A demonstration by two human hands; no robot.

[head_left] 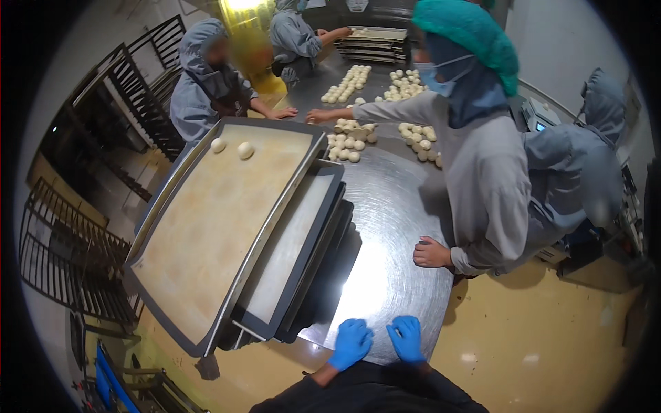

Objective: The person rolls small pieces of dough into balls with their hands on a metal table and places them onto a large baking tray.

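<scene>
Both of my hands wear blue gloves and rest at the near edge of the steel table [396, 255]. My left hand [352, 342] lies on the metal with its fingers curled in, and nothing shows in it. Close beside it, my right hand [406, 339] is curled in the same way, also holding nothing visible. To the left of my hands is a stack of trays; the top lined tray [227, 227] is tilted askew. Two dough balls, a larger one [246, 150] and a smaller one [217, 145], sit near its far end.
Rows and piles of dough balls [348, 144] cover the table's far part, with stacked trays [372, 47] behind. A person in a green cap [482, 151] reaches across from the right. Other people stand around the table. Dark racks [76, 255] line the left side.
</scene>
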